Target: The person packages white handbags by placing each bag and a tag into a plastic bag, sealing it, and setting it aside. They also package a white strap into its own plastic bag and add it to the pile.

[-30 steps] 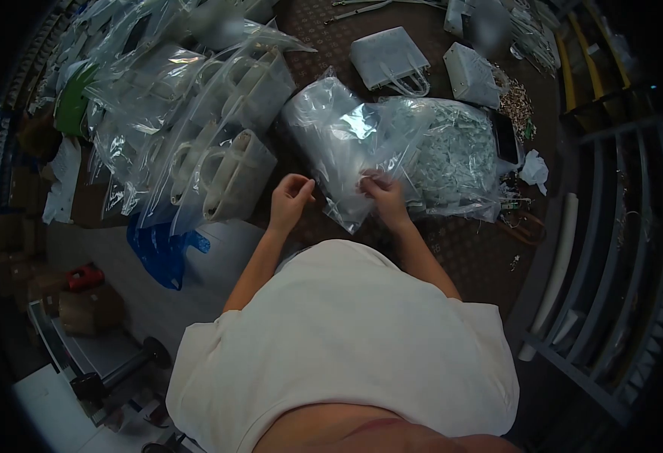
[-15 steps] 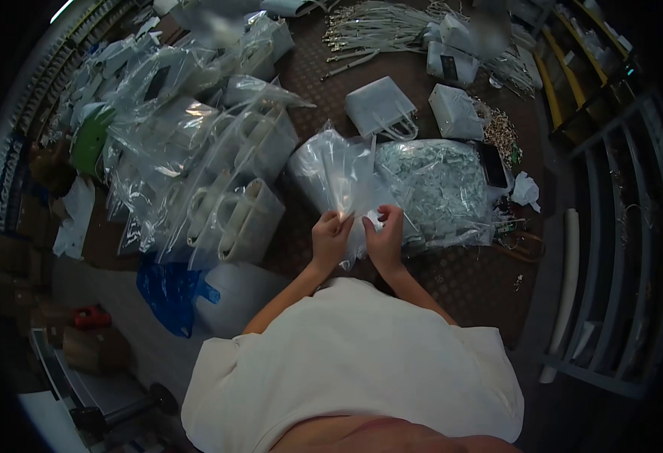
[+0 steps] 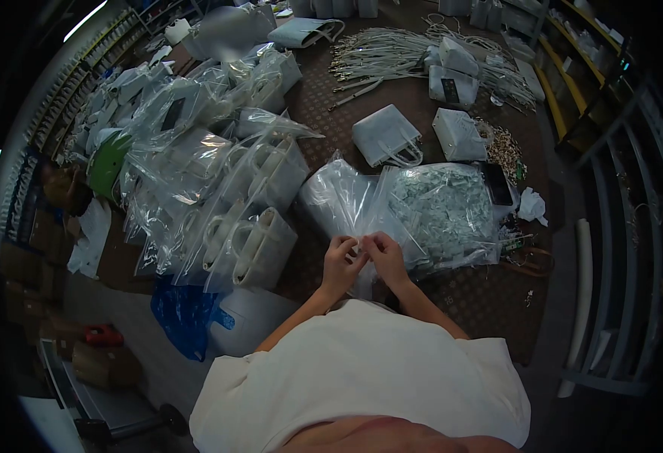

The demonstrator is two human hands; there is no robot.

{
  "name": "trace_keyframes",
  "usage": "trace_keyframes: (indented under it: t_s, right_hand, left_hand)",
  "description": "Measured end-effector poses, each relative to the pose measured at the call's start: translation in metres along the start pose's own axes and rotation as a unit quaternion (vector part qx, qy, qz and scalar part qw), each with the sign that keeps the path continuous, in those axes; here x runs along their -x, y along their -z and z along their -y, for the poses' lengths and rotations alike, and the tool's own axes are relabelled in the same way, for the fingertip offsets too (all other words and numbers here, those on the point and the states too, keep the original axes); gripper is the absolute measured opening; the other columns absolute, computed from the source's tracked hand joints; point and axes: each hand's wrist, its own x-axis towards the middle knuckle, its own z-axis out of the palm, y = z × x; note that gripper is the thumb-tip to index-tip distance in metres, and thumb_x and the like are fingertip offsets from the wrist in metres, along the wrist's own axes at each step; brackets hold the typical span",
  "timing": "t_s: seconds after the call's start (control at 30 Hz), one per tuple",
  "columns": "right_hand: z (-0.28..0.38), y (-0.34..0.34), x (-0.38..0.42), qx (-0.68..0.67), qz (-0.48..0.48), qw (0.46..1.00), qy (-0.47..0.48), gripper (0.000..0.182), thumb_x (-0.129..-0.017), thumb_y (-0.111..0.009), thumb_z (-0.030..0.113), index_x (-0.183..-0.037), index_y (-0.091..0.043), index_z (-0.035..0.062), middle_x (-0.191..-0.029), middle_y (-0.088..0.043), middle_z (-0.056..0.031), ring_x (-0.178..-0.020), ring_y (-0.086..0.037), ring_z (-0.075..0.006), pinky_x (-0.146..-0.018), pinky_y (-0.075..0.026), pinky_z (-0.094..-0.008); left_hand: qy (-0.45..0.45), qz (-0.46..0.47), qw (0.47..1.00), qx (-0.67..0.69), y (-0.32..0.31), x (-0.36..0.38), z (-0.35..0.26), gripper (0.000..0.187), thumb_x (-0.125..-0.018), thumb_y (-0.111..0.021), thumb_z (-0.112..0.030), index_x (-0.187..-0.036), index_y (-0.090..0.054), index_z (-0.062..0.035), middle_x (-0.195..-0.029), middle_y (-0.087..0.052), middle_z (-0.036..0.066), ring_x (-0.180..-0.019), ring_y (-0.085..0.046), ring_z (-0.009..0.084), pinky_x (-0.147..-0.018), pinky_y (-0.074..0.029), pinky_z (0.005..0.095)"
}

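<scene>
A clear plastic bag [image 3: 343,195] lies gathered in front of me at the table's near edge. My left hand [image 3: 343,263] has its fingers closed on the gathered plastic, and my right hand [image 3: 384,257] pinches the same spot, the fingertips of both nearly touching. Whatever small item may be between the fingertips is too small to make out. Just right of my hands sits a large clear bag filled with small pale packets [image 3: 444,211]. Farther back a white handbag [image 3: 386,136] lies on the brown table [image 3: 331,121].
Plastic-wrapped white handbags [image 3: 259,249] are heaped at the left. Pale straps [image 3: 376,57] lie at the back, with a black phone [image 3: 497,184] and crumpled tissue [image 3: 532,205] at the right. A blue bag [image 3: 184,313] is at the lower left, shelving [image 3: 618,249] at the right.
My hands have come together, and the right hand's fingers now meet the left's at the plastic. The white scrap by my right fingers no longer shows. The whole view has shifted slightly.
</scene>
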Motion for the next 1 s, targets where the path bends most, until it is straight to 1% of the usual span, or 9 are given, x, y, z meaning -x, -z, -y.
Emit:
trace_keyframes:
  t_s: [0.13,0.27,0.37,0.43,0.47,0.53,0.57,0.63,1.0]
  right_hand:
    - [0.01,0.009,-0.001,-0.053,0.028,0.998,-0.001,0.018,-0.085,-0.057,0.017,-0.077,-0.059,0.0013,-0.063,-0.056,-0.0018,-0.058,-0.051,-0.0073,-0.053,-0.04,-0.0223]
    - [0.001,0.026,-0.008,-0.065,-0.003,0.997,-0.047,0.02,-0.087,-0.053,0.018,-0.079,-0.06,0.0014,-0.063,-0.057,-0.0019,-0.058,-0.052,-0.0072,-0.053,-0.039,-0.0212]
    - [-0.012,0.023,-0.009,-0.026,-0.004,0.997,-0.066,0.022,-0.088,-0.051,0.019,-0.078,-0.061,0.0019,-0.064,-0.058,-0.0017,-0.059,-0.053,-0.0074,-0.054,-0.039,-0.0204]
    - [-0.023,0.022,-0.013,-0.012,-0.026,0.997,-0.073,0.022,-0.087,-0.051,0.019,-0.078,-0.062,0.0015,-0.065,-0.059,-0.0025,-0.059,-0.054,-0.0081,-0.054,-0.04,-0.0207]
    - [-0.033,0.027,-0.015,0.121,0.012,0.992,-0.04,0.021,-0.084,-0.053,0.017,-0.077,-0.064,0.0013,-0.065,-0.06,-0.0033,-0.059,-0.055,-0.0087,-0.054,-0.041,-0.021]
    - [-0.026,0.028,-0.014,0.253,0.05,0.966,-0.009,0.019,-0.082,-0.055,0.016,-0.076,-0.066,0.001,-0.066,-0.061,-0.0042,-0.058,-0.055,-0.0093,-0.054,-0.042,-0.0212]
    - [-0.013,0.029,-0.01,0.215,0.137,0.96,-0.116,0.019,-0.079,-0.059,0.017,-0.074,-0.065,-0.0007,-0.063,-0.059,-0.0042,-0.054,-0.054,-0.0094,-0.051,-0.041,-0.0219]
    - [-0.008,0.029,-0.008,0.175,0.221,0.934,-0.22,0.02,-0.076,-0.063,0.017,-0.073,-0.065,-0.0024,-0.06,-0.058,-0.0041,-0.051,-0.053,-0.0094,-0.048,-0.041,-0.0226]
    - [-0.017,0.014,-0.006,-0.146,0.111,0.974,-0.136,0.018,-0.073,-0.071,0.014,-0.065,-0.059,0.003,-0.061,-0.054,0.0011,-0.056,-0.05,-0.0055,-0.047,-0.038,-0.0193]
  left_hand:
    - [0.027,0.013,0.993,0.116,0.005,-0.006,0.03,0.015,-0.079,-0.062,-0.007,-0.09,-0.059,0.0027,-0.077,-0.052,0.005,-0.065,-0.052,0.0077,-0.055,-0.041,0.0183]
    - [0.196,-0.059,0.953,0.222,0.03,-0.019,0.044,0.014,-0.081,-0.06,-0.01,-0.088,-0.059,0.0026,-0.065,-0.053,0.005,-0.058,-0.045,0.008,-0.054,-0.039,0.0224]
    - [0.054,-0.119,0.991,0.043,0.031,-0.024,0.043,0.016,-0.08,-0.063,-0.012,-0.084,-0.059,0.0031,-0.064,-0.051,0.0,-0.052,-0.043,0.0097,-0.054,-0.039,0.0224]
    - [-0.17,-0.269,0.883,-0.345,0.034,-0.032,0.023,0.023,-0.074,-0.066,-0.012,-0.093,-0.059,-0.0008,-0.073,-0.054,0.009,-0.056,-0.05,0.0179,-0.054,-0.041,0.0279]
    - [-0.174,-0.269,0.882,-0.346,0.033,-0.032,0.024,0.023,-0.074,-0.066,-0.012,-0.093,-0.059,-0.0008,-0.073,-0.054,0.009,-0.056,-0.05,0.0179,-0.054,-0.041,0.0279]
    - [-0.208,-0.111,0.934,-0.27,0.029,-0.019,0.028,0.035,-0.071,-0.069,-0.014,-0.101,-0.056,-0.0017,-0.08,-0.053,0.011,-0.061,-0.053,0.023,-0.056,-0.044,0.0296]
    - [-0.208,-0.11,0.934,-0.27,0.024,-0.011,0.028,0.035,-0.071,-0.069,-0.014,-0.101,-0.056,-0.0017,-0.08,-0.053,0.011,-0.061,-0.053,0.023,-0.056,-0.044,0.0296]
    - [-0.031,0.162,0.983,-0.076,0.013,-0.001,0.022,0.042,-0.068,-0.073,-0.018,-0.101,-0.054,-0.0004,-0.079,-0.053,0.012,-0.064,-0.055,0.0217,-0.058,-0.046,0.03]
    - [0.057,0.046,0.997,0.009,0.003,0.002,-0.001,0.043,-0.063,-0.077,-0.013,-0.095,-0.051,0.0005,-0.072,-0.058,0.011,-0.061,-0.058,0.0157,-0.058,-0.049,0.0269]
